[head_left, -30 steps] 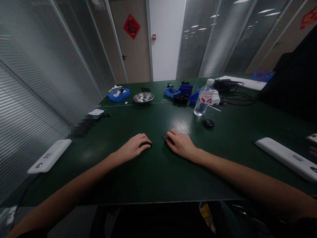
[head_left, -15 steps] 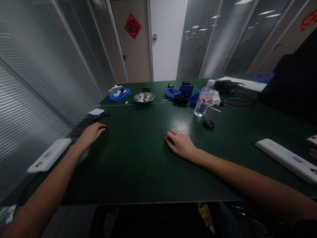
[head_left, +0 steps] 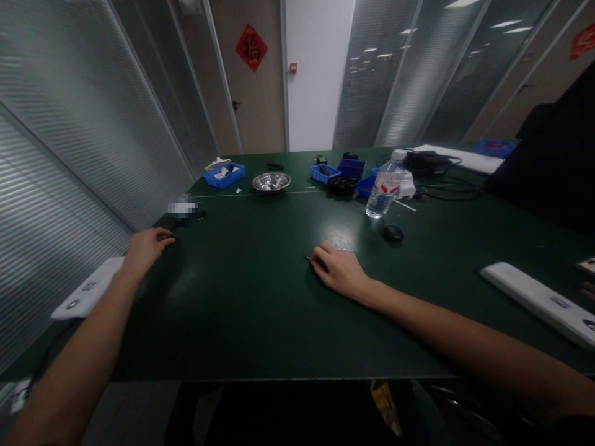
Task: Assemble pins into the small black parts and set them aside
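Observation:
My left hand [head_left: 147,249] rests at the table's left side, over a dark flat object [head_left: 165,222]. Its fingers are curled and the thumb lies close to them; what they hold, if anything, is hidden. My right hand [head_left: 341,269] lies on the green table [head_left: 242,297] near the middle, closed around a thin pen-like rod [head_left: 307,257]. Only the rod's narrow tip sticks out to the left. A black computer mouse [head_left: 393,233] and a clear water bottle [head_left: 386,186] stand beyond the right hand.
Toward the far edge are a blue tray [head_left: 225,176], a metal bowl [head_left: 272,183] and another blue tray [head_left: 325,173] beside black round parts [head_left: 343,186]. White elongated devices lie at left [head_left: 90,288] and right [head_left: 542,300]. Another person's fingers [head_left: 588,290] show at the right edge.
My left hand has moved left and slightly toward me, over the dark flat object, and its fingers have curled in. The right hand stays in place with the rod.

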A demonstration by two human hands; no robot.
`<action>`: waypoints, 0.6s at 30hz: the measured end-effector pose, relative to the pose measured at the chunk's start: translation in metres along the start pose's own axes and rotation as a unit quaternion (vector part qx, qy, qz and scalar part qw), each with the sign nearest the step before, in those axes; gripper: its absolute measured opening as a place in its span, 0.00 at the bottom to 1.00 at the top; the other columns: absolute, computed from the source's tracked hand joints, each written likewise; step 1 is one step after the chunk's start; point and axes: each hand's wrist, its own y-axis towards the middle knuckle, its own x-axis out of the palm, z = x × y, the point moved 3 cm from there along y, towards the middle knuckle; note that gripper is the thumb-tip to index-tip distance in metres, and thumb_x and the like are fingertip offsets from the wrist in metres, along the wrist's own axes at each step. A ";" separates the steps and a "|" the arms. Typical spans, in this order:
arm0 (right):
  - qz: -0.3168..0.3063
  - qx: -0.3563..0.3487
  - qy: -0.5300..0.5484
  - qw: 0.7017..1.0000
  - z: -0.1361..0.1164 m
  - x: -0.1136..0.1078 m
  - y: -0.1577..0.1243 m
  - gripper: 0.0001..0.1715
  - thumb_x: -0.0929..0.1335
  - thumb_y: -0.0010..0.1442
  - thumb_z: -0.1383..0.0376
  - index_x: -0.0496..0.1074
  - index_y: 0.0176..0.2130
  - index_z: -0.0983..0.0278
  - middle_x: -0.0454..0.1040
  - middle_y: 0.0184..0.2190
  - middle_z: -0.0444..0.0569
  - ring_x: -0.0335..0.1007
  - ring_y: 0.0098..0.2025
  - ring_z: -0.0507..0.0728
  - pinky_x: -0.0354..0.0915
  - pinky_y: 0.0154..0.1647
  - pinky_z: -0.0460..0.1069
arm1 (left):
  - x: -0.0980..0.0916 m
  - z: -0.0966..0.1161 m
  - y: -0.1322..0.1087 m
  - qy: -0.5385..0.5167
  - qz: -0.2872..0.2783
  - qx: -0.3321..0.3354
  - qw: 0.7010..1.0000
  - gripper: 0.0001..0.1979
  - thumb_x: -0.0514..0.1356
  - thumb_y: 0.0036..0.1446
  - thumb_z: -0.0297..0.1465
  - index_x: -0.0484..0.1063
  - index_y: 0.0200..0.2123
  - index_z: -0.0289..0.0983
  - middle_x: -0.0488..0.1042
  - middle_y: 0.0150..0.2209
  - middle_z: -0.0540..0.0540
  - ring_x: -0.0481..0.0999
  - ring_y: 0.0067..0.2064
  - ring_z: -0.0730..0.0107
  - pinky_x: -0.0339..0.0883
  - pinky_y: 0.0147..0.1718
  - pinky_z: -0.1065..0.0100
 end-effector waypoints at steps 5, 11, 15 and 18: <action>-0.001 0.000 0.001 1.000 0.000 -0.001 0.000 0.10 0.62 0.71 0.61 0.69 0.47 0.62 0.71 0.44 0.50 0.69 0.35 0.54 0.59 0.33 0.48 | -0.004 0.004 -0.004 0.013 0.025 0.002 1.000 0.18 0.62 0.63 0.38 0.78 0.50 0.32 0.80 0.44 0.45 0.75 0.45 0.59 0.64 0.44 0.66; -0.003 0.002 0.000 1.000 0.000 -0.001 0.000 0.10 0.63 0.71 0.60 0.70 0.47 0.61 0.71 0.45 0.50 0.69 0.36 0.54 0.58 0.32 0.48 | -0.005 0.006 -0.006 0.025 0.037 0.007 0.999 0.19 0.62 0.64 0.38 0.78 0.50 0.31 0.80 0.46 0.42 0.76 0.46 0.59 0.64 0.46 0.66; -0.004 -0.002 0.005 1.000 0.000 -0.001 0.000 0.10 0.62 0.71 0.60 0.69 0.47 0.61 0.71 0.45 0.49 0.69 0.36 0.53 0.58 0.33 0.47 | -0.004 0.005 -0.006 0.032 0.039 0.010 0.999 0.20 0.62 0.64 0.38 0.77 0.52 0.30 0.80 0.46 0.41 0.75 0.45 0.59 0.63 0.46 0.66; -0.009 0.000 0.000 1.000 -0.001 -0.001 0.001 0.10 0.62 0.71 0.60 0.69 0.48 0.61 0.71 0.45 0.50 0.69 0.36 0.53 0.58 0.32 0.48 | -0.002 0.004 -0.005 0.035 0.038 0.024 0.998 0.20 0.60 0.65 0.38 0.77 0.53 0.30 0.79 0.48 0.40 0.74 0.47 0.58 0.63 0.46 0.66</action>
